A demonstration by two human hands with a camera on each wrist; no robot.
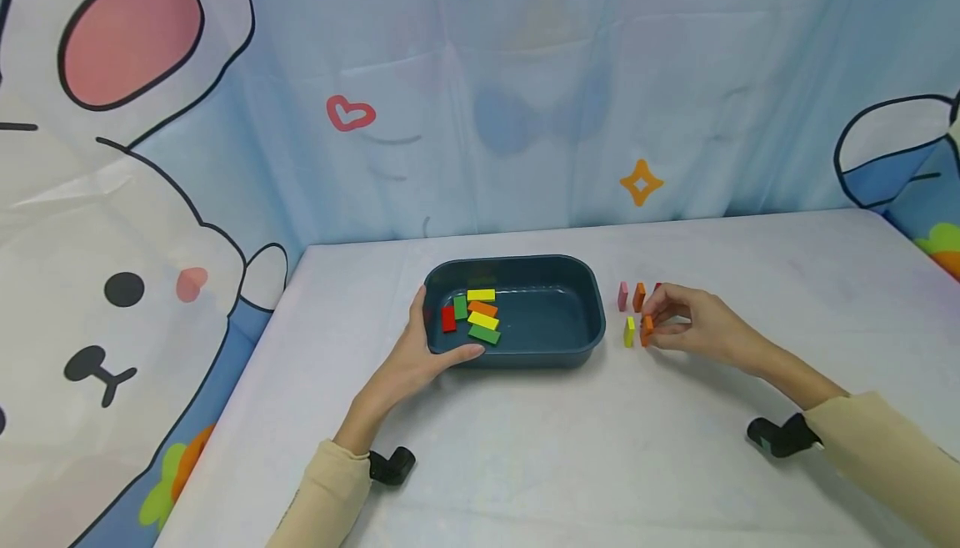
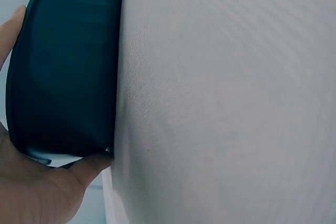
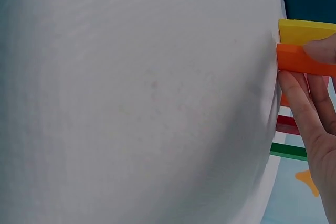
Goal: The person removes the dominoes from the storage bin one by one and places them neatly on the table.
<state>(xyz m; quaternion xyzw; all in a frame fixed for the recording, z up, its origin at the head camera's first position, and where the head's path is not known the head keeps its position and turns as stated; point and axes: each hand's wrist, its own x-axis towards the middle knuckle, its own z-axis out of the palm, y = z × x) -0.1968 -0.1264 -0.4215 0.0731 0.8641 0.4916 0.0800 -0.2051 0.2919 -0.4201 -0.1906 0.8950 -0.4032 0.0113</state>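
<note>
My left hand (image 1: 408, 369) holds the left end of a dark teal rectangular bin (image 1: 540, 359), its thumb along the front wall and its fingers at the left side. Several domino blocks lie flat in the bin's left part, among them a red block (image 1: 448, 319) and a green block (image 1: 484, 334). To the bin's right, my right hand (image 1: 701, 323) pinches an upright orange domino block (image 1: 647, 329) between thumb and fingers. Just left of it stands a yellow block (image 1: 629, 332).
Behind the held block stand a pink block (image 1: 622, 296), another orange block (image 1: 639, 297) and a red block (image 1: 657, 285) partly hidden by the hand. A green block (image 3: 289, 151) shows in the right wrist view. A printed curtain (image 1: 525, 156) hangs behind the white-covered table (image 1: 562, 456).
</note>
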